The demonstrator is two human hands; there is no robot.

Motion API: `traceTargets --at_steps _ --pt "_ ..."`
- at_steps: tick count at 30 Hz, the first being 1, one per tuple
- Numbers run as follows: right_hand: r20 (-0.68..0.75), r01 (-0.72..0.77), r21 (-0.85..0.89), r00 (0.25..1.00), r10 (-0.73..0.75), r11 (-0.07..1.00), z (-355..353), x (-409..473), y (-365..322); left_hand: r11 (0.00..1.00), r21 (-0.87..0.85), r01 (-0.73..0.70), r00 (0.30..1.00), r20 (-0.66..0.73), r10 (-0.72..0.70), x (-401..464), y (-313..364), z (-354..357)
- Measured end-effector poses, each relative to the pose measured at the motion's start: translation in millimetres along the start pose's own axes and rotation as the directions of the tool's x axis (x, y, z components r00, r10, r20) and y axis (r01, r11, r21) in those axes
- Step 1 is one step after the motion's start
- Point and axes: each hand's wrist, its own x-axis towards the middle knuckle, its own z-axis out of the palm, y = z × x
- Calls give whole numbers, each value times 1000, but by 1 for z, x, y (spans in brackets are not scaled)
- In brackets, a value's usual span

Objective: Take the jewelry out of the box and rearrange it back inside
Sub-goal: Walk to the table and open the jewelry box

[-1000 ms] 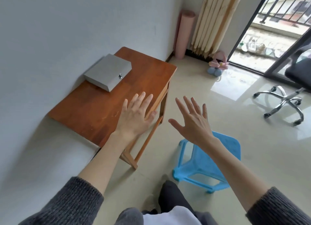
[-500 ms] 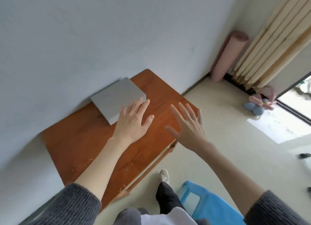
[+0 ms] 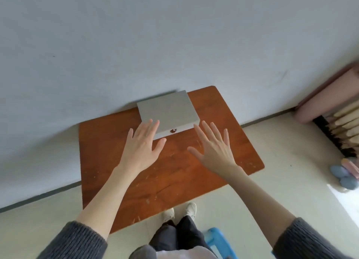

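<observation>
- My left hand (image 3: 142, 145) hovers flat over the table (image 3: 171, 179), fingers straight and spread, gripping nothing. Its fingertips overlap the near left corner of the box (image 3: 167, 111) in this view; whether they touch the lid I cannot tell.
- Box: flat, grey, lid down, sitting at the far edge of the table against the wall (image 3: 136, 45). Sharp edges and flat faces suggest a rigid shell. I judge it stiff, fairly light, smooth enough to slide on the wood if pushed.
- Small metal clasp (image 3: 172, 131) in the middle of the front face, between my two hands. Likely place to take hold: pinch at the clasp, or lift the front lip of the lid, steadying the base with the other hand.
- Jewelry not visible; presumably inside. I expect small, fine, tangle-prone pieces needing fingertip pinches.
- My right hand (image 3: 215, 148) also flat and splayed, holding nothing, just near of the box's front right corner, apart from it.
</observation>
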Motion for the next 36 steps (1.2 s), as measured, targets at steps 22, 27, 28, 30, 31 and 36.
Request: traceTargets --at_steps 22,27,28,30,31,36 --pt "93 88 340 988 -127 936 62 99 56 769 -479 423 865 -38 -500 32 -4 102" --pt "-54 91 569 996 -73 817 90 111 58 756 -571 320 839 -199 -506 41 -11 126" --pt "-94 112 580 993 -70 807 94 111 58 752 -589 296 828 -233 -509 43 -12 130" --pt "-161 154 586 984 -72 795 100 110 59 743 -619 254 817 -275 -507 43 -15 137" --pt "-184 168 586 980 -72 792 101 108 59 741 -628 239 814 -286 -505 42 -16 139" --pt "-217 196 579 973 -82 792 109 75 64 777 -597 200 807 -349 -476 11 -3 158"
